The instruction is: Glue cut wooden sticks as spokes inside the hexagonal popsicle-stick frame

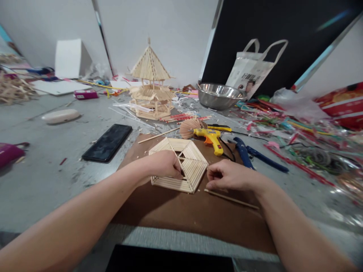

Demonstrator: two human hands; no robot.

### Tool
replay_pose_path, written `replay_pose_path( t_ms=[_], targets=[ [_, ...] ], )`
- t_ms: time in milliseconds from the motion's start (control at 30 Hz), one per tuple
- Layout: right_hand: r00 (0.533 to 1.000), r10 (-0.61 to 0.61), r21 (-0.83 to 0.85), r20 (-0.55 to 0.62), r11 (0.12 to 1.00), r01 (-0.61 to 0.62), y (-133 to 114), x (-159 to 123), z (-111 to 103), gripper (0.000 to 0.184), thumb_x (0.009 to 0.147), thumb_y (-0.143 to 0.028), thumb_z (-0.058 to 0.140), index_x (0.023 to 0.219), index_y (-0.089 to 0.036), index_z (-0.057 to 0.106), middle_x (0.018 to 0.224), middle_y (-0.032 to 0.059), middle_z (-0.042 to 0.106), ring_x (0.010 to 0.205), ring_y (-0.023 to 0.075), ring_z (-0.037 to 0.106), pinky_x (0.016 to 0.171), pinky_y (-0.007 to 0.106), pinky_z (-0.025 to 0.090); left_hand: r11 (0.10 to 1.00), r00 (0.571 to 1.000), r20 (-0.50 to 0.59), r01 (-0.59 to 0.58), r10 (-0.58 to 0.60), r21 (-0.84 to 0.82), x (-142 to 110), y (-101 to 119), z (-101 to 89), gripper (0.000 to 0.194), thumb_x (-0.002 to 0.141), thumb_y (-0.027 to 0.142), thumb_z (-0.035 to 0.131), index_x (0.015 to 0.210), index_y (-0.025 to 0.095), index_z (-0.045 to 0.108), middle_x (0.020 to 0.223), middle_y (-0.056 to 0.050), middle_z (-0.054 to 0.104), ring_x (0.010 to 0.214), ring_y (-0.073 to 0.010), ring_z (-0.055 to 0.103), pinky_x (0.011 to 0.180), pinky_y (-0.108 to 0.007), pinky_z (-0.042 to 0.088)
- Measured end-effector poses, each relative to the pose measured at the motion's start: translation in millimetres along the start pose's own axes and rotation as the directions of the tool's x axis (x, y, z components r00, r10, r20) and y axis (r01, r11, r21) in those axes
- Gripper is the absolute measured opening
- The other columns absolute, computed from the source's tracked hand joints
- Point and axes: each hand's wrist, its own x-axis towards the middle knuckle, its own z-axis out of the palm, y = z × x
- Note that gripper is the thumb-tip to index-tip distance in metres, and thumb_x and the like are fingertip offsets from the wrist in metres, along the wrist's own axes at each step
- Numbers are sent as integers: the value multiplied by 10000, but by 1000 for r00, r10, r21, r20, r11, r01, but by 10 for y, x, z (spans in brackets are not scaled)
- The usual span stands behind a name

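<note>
A six-sided panel of pale wooden sticks (195,170) lies on a brown board (181,215), with open gaps near its middle. My left hand (166,164) reaches over the panel from the left. Its fingers are closed, with the tips down at a gap in the lower part; what they pinch is hidden. Beside the panel's right corner, my right hand (227,174) has its fingers curled together, and anything in them is too small to make out. Just below that hand a loose thin stick (232,199) lies on the board.
Behind the board stand a stick-built pavilion (150,87) and a metal bowl (219,94). A yellow glue gun (211,139) and blue-handled pliers (252,155) lie at the board's far right. A phone (107,142) is left; tangled scraps (309,147) cover the right side.
</note>
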Motion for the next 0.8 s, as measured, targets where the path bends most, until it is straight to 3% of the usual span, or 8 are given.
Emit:
replay_pose_path(
  t_ms=[267, 500, 800],
  targets=[
    [1000, 19, -131, -8, 991, -20, -26, 2, 5, 194, 620, -356, 572, 620, -167, 528, 579, -25, 506, 523, 78, 421, 446, 188, 265, 999, 1000, 13, -2, 2, 40, -4, -7, 2, 232, 595, 380, 531, 686, 223, 675, 553, 28, 602, 504, -92, 472, 464, -191, 283],
    [1000, 4, -143, -7, 990, -5, -17, 11, 23, 195, 634, -366, 557, 635, -173, 532, 604, -18, 523, 539, 87, 439, 457, 195, 271, 998, 999, 18, -47, 47, 40, 27, -44, 0, 215, 576, 354, 560, 703, 209, 656, 634, 19, 625, 554, -99, 503, 477, -182, 293],
    [1000, 2, -155, 3, 988, -2, 5, 17, 24, 220, 637, -393, 553, 639, -174, 531, 607, -18, 525, 540, 90, 439, 455, 197, 272, 999, 999, 22, -35, 34, 30, 23, -54, 5, 211, 585, 361, 547, 679, 206, 655, 592, 27, 604, 533, -94, 489, 472, -187, 286]
  ],
)
